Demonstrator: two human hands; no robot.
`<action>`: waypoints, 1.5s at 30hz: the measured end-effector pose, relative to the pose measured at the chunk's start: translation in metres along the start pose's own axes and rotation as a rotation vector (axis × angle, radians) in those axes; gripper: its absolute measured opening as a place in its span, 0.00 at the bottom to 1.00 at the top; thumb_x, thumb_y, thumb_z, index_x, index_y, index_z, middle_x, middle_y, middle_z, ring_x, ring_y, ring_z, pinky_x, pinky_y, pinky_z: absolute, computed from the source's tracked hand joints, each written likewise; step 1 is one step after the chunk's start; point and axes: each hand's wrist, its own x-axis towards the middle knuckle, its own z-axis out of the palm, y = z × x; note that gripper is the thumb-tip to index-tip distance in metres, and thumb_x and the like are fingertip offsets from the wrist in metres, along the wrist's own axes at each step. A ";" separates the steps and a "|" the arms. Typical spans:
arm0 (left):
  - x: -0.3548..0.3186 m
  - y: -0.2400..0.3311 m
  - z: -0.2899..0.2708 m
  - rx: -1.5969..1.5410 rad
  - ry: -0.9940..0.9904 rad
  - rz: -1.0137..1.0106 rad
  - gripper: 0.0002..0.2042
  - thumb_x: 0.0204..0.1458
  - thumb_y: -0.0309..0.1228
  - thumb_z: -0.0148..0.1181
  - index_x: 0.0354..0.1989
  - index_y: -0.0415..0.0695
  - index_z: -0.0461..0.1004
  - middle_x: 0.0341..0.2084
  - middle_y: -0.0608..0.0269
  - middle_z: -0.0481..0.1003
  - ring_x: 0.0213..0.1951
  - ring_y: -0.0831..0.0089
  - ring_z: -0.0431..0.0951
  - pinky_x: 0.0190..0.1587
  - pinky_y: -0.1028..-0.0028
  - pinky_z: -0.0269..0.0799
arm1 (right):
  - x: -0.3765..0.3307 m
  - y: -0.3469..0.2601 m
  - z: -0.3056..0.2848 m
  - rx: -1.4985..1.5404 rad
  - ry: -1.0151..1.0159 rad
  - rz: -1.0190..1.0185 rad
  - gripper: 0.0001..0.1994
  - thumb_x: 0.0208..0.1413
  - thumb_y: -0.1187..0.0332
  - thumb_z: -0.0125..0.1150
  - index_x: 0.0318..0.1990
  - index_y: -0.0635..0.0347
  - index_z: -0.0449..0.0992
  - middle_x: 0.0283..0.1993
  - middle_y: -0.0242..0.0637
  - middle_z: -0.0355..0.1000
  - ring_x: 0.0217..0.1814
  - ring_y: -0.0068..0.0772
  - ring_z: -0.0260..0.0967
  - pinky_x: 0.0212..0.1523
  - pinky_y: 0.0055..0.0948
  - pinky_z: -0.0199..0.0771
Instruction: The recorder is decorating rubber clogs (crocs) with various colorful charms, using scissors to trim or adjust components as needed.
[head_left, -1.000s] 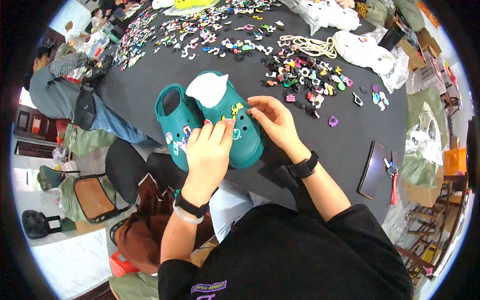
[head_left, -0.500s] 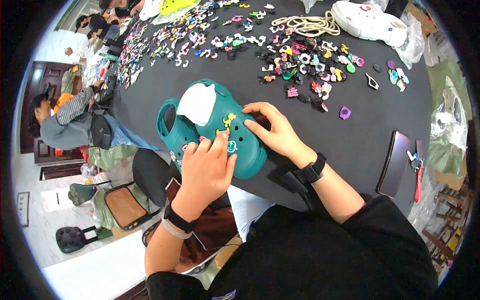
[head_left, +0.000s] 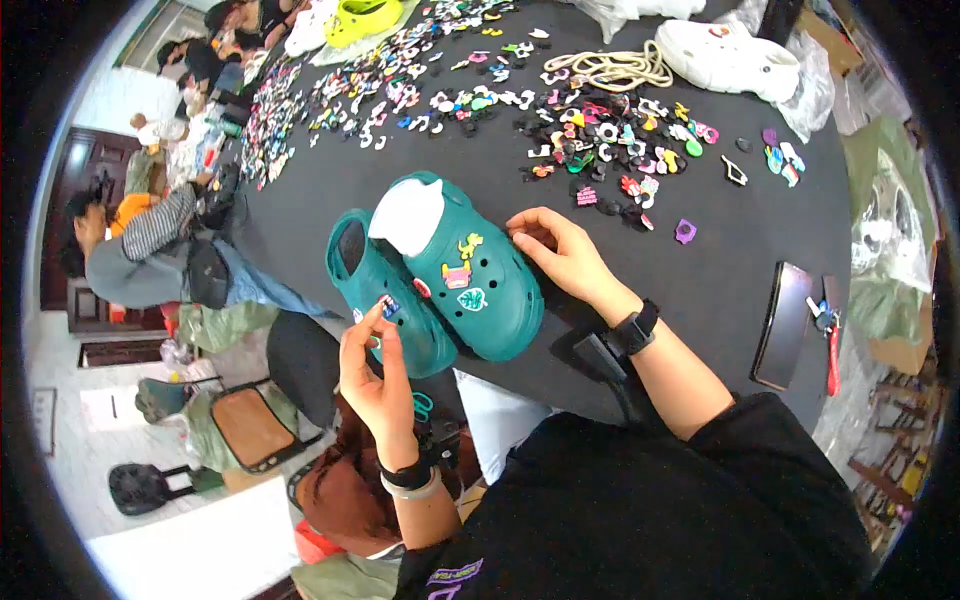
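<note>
A pair of dark green clogs stands on the black table in front of me. The right clog carries a yellow-green dinosaur charm, a pink-and-yellow charm and a green leaf charm; a white tag covers its opening. Over the left clog, my left hand pinches a small blue shoe charm between thumb and forefinger. My right hand rests beside the right clog's outer side, fingers loosely curved and thumb apart, holding nothing.
Loose charms are heaped beyond the clogs, with more spread to the far left. A coiled cord and a white clog lie at the back right. A phone and keys are at right. Other people sit at far left.
My left hand has left the pink-and-yellow charm on the right clog and moved left and down over the left clog, now with a blue charm at its fingertips. My right hand has drawn slightly off the clog.
</note>
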 end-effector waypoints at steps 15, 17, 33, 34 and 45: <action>-0.057 -0.086 -0.009 -0.123 0.020 -0.227 0.59 0.36 0.33 0.78 0.71 0.36 0.36 0.68 0.39 0.45 0.68 0.53 0.51 0.69 0.57 0.48 | -0.010 -0.045 -0.035 -0.342 -0.660 -0.171 0.57 0.35 0.52 0.79 0.71 0.60 0.49 0.72 0.48 0.49 0.75 0.47 0.44 0.72 0.42 0.48; -0.056 -0.084 0.001 0.041 0.053 -0.152 0.60 0.34 0.33 0.79 0.70 0.34 0.36 0.67 0.40 0.46 0.68 0.53 0.52 0.68 0.59 0.50 | -0.015 -0.045 -0.031 -0.589 -0.632 -0.318 0.66 0.25 0.55 0.84 0.72 0.59 0.43 0.75 0.46 0.44 0.75 0.46 0.43 0.71 0.41 0.49; -0.048 -0.086 -0.009 0.129 0.083 -0.109 0.57 0.32 0.38 0.79 0.67 0.28 0.46 0.63 0.35 0.54 0.66 0.46 0.56 0.66 0.57 0.54 | -0.016 -0.034 -0.008 -0.388 -0.498 -0.085 0.65 0.24 0.61 0.85 0.73 0.54 0.44 0.70 0.45 0.54 0.72 0.46 0.52 0.70 0.39 0.54; -0.046 -0.083 -0.017 0.169 -0.003 -0.117 0.57 0.32 0.39 0.79 0.67 0.28 0.45 0.64 0.34 0.53 0.66 0.45 0.55 0.67 0.57 0.53 | -0.016 -0.034 -0.008 -0.371 -0.495 -0.076 0.65 0.24 0.61 0.85 0.73 0.53 0.44 0.71 0.45 0.54 0.72 0.46 0.52 0.70 0.40 0.55; 0.120 -0.041 -0.047 0.236 -0.707 0.040 0.27 0.53 0.29 0.63 0.61 0.43 0.62 0.32 0.60 0.73 0.39 0.71 0.74 0.45 0.71 0.70 | -0.016 -0.028 -0.010 -0.232 -0.531 -0.105 0.62 0.28 0.62 0.84 0.73 0.53 0.46 0.73 0.42 0.48 0.75 0.41 0.46 0.70 0.43 0.55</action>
